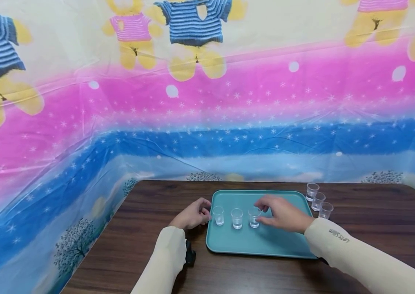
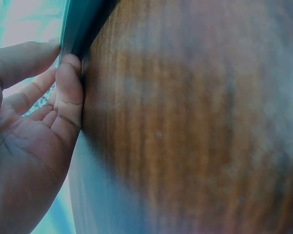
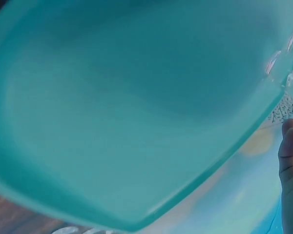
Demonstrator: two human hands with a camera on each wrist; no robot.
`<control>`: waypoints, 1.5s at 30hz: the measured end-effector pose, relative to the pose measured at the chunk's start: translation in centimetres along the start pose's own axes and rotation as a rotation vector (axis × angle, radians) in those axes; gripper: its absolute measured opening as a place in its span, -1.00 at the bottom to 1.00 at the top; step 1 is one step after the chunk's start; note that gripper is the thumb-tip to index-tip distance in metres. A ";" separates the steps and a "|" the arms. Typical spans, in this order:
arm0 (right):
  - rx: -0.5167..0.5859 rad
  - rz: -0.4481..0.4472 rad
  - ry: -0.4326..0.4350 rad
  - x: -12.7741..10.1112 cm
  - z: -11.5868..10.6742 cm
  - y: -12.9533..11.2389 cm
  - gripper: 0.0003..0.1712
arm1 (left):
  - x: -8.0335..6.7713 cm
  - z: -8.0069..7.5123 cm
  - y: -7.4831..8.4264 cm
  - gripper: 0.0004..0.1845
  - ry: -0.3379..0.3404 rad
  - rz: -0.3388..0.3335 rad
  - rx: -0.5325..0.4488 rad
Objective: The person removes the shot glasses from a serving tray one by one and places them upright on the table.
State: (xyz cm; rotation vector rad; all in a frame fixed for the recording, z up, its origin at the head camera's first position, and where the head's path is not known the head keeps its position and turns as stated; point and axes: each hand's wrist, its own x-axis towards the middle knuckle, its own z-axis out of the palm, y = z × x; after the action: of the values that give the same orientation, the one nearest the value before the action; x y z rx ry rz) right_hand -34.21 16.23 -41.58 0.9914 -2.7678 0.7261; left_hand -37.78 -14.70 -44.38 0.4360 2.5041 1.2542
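Right sleeve [image 1: 343,241] bears the word "LesSim". Left hand [image 1: 192,215] grips the near-left edge of the teal tray [image 1: 266,245], fingers curled on the rim. Right hand [image 1: 282,213] pinches the rightmost small glass [image 1: 254,217] on the tray. Two more glasses [image 1: 237,218] stand between the hands. Beyond the right hand, three glasses [image 1: 318,201] sit on the wooden table [image 1: 376,228].
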 end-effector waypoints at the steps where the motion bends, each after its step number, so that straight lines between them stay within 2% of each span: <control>1: 0.010 0.007 -0.005 0.1 0.1 0.0 -0.60 | 0.0 0.0 0.0 -0.61 -0.001 0.002 -0.001; 11: 0.038 0.010 -0.008 -0.1 0.2 0.1 -0.70 | 0.0 0.1 0.1 -0.61 -0.002 0.000 -0.005; 24: -0.005 -0.011 0.052 -2.3 -1.2 2.1 -0.68 | -0.1 0.0 -0.1 -0.61 0.004 -0.003 -0.010; 31: -0.034 0.022 0.071 -4.3 -2.4 3.7 -0.66 | -0.2 0.2 0.1 -0.61 0.012 -0.006 -0.006; 45: -0.053 0.129 0.131 -9.6 -6.3 7.1 -0.68 | -0.1 0.2 0.0 -0.59 0.008 0.008 -0.018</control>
State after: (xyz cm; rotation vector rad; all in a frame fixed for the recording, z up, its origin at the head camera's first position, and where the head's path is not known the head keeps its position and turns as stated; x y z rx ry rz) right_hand -31.51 29.47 -41.34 0.7338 -2.7400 0.7037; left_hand -37.63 -14.60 -44.48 0.4385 2.4976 1.2831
